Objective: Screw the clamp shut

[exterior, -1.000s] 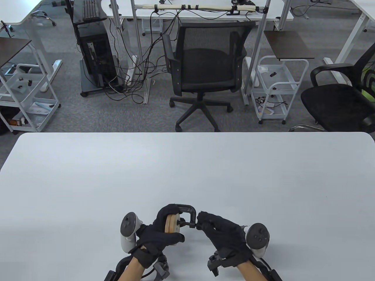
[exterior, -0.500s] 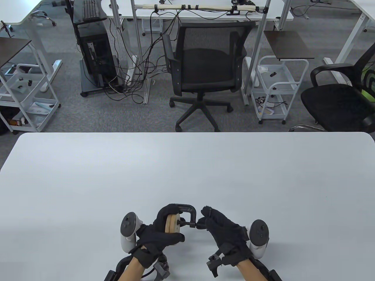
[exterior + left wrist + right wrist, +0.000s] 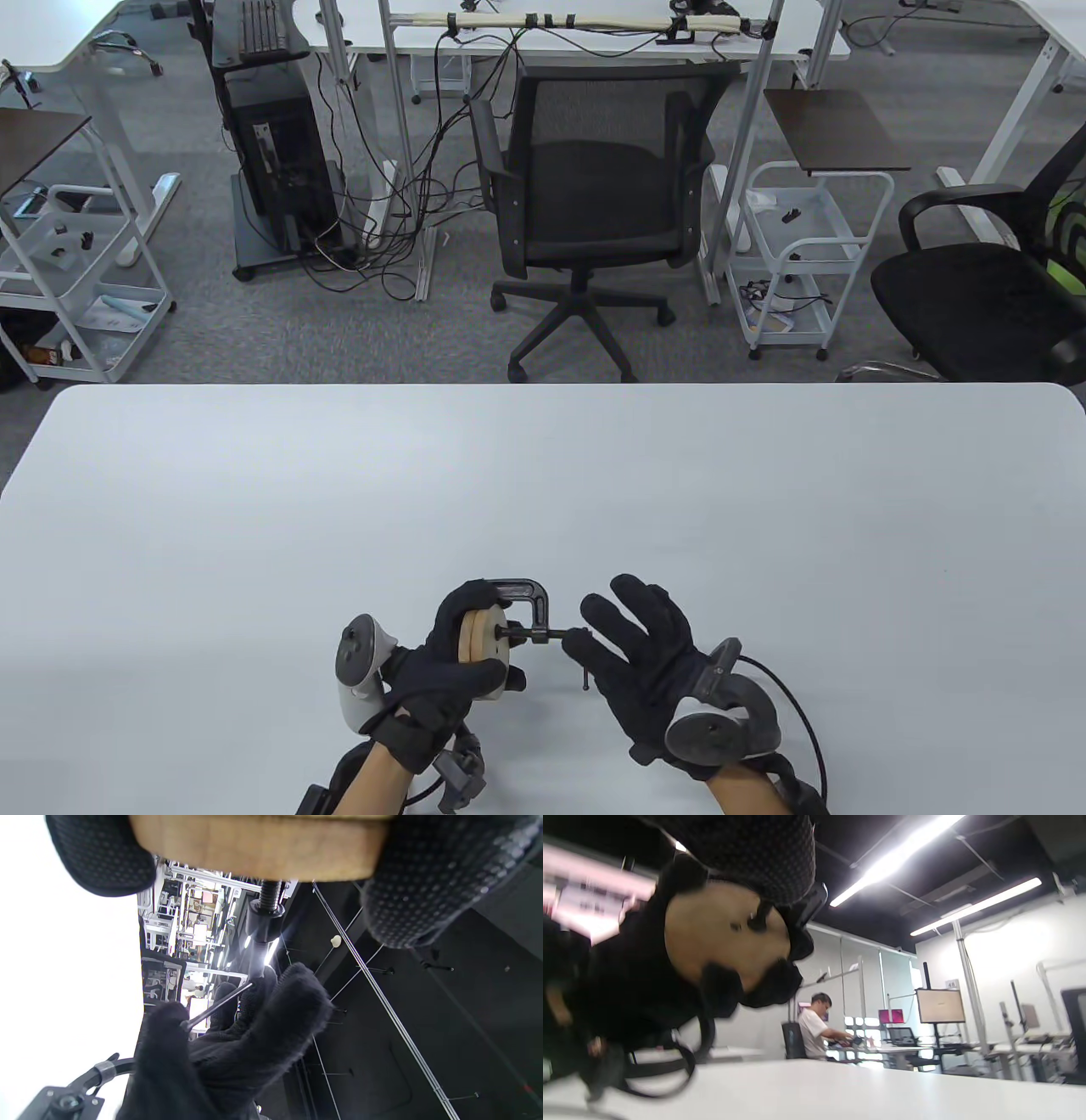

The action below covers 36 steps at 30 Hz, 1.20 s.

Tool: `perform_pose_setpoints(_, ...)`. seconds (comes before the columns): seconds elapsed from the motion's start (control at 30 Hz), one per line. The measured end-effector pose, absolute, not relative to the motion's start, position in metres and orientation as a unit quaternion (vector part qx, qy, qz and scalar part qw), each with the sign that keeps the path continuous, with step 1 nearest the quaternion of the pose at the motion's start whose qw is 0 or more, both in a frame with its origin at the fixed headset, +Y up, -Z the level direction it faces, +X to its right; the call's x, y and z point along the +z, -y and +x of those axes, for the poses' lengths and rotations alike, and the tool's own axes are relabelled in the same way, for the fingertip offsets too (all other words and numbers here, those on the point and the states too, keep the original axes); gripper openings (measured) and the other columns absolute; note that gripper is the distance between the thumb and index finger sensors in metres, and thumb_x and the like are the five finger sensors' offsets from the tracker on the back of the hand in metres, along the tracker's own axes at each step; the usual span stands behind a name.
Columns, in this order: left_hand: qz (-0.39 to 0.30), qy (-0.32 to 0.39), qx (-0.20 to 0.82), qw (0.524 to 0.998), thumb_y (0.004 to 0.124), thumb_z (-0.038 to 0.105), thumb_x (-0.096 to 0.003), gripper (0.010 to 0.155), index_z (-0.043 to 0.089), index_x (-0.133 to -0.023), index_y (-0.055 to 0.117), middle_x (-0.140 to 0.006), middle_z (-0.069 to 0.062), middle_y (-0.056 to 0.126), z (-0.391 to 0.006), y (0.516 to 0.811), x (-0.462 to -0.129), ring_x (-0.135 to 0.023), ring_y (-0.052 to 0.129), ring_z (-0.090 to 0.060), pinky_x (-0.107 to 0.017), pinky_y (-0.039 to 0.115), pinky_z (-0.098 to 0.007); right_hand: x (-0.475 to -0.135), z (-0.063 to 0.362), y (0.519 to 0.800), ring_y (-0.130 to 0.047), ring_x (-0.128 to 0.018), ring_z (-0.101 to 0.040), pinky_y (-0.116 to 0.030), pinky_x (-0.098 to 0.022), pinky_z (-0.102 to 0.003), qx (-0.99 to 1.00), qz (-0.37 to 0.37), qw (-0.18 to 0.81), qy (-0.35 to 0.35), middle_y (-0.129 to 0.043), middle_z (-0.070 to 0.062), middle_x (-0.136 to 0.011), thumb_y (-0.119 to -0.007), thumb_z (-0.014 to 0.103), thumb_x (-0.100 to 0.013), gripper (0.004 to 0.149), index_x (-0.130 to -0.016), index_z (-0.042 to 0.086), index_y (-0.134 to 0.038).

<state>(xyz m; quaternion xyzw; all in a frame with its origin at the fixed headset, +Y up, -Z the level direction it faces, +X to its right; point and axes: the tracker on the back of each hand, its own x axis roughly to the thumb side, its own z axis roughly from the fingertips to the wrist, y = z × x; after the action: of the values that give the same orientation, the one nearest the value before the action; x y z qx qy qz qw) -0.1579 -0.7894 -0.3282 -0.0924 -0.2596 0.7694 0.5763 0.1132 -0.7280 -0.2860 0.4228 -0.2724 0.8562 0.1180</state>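
Observation:
A black C-clamp (image 3: 533,597) with round wooden discs (image 3: 485,630) in its jaw is held just above the white table (image 3: 543,492) near the front edge. My left hand (image 3: 479,649) grips the discs and the clamp's frame. My right hand (image 3: 594,635) is beside the screw's outer end with its fingers spread; a fingertip touches the thin sliding handle bar (image 3: 216,1007), which hangs down from the screw (image 3: 265,912). The left wrist view shows the discs (image 3: 254,849) at the top. The right wrist view shows a disc face (image 3: 721,938) in my left hand's glove (image 3: 628,993).
A black office chair (image 3: 594,195) stands beyond the table's far edge, with white carts (image 3: 802,255) and desks behind it. The wide white tabletop stretches away from both hands.
My right hand has rolled over and spread its fingers, letting go of its pinch on the handle bar, which now hangs down. My left hand and the clamp shifted slightly left.

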Motion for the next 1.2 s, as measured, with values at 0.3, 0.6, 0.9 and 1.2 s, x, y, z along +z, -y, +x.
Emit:
perform_pose_setpoints(0.3, -0.098, 0.264, 0.762, 0.584, 0.099, 0.056, -0.0434, 0.097, 0.036, -0.113, 0.035, -0.123, -0.001, 0.032, -0.156, 0.788, -0.327, -0.099, 0.05, -0.059, -0.054, 0.081, -0.064, -0.278, 0.109, 0.721, -0.054, -0.1, -0.043, -0.052, -0.064, -0.069, 0.841, 0.422, 0.165, 0.295, -0.061, -0.004, -0.111, -0.08, 0.043, -0.05, 0.054, -0.101, 0.032, -0.066)
perform_pose_setpoints(0.6, -0.1, 0.269, 0.738, 0.611, 0.1, 0.056, -0.0429, 0.097, 0.036, -0.113, 0.035, -0.123, -0.001, 0.032, -0.152, 0.787, -0.326, -0.098, 0.051, -0.059, -0.054, 0.081, -0.064, -0.292, 0.12, 0.724, -0.078, -0.087, -0.043, -0.062, -0.058, -0.07, 0.815, 0.347, 0.412, 0.212, -0.088, -0.014, -0.093, -0.079, 0.05, -0.049, 0.056, -0.094, 0.017, -0.081)
perform_pose_setpoints(0.9, -0.105, 0.283, 0.711, 0.635, 0.1, 0.055, -0.0425, 0.098, 0.036, -0.113, 0.036, -0.123, -0.001, 0.033, -0.148, 0.785, -0.325, -0.098, 0.051, -0.06, -0.054, 0.081, -0.064, -0.301, 0.128, 0.733, -0.091, -0.075, -0.041, -0.067, -0.053, -0.068, 0.779, 0.243, 0.56, 0.144, -0.102, -0.015, -0.074, -0.086, 0.048, -0.046, 0.059, -0.088, 0.007, -0.085)
perform_pose_setpoints(1.2, -0.109, 0.295, 0.694, 0.647, 0.1, 0.055, -0.042, 0.097, 0.036, -0.113, 0.037, -0.123, -0.001, 0.034, -0.145, 0.783, -0.324, -0.098, 0.051, -0.059, -0.054, 0.081, -0.064, -0.309, 0.134, 0.741, -0.099, -0.062, -0.037, -0.072, -0.051, -0.062, 0.752, 0.198, 0.623, 0.085, -0.107, -0.013, -0.061, -0.088, 0.045, -0.045, 0.063, -0.089, 0.001, -0.081)
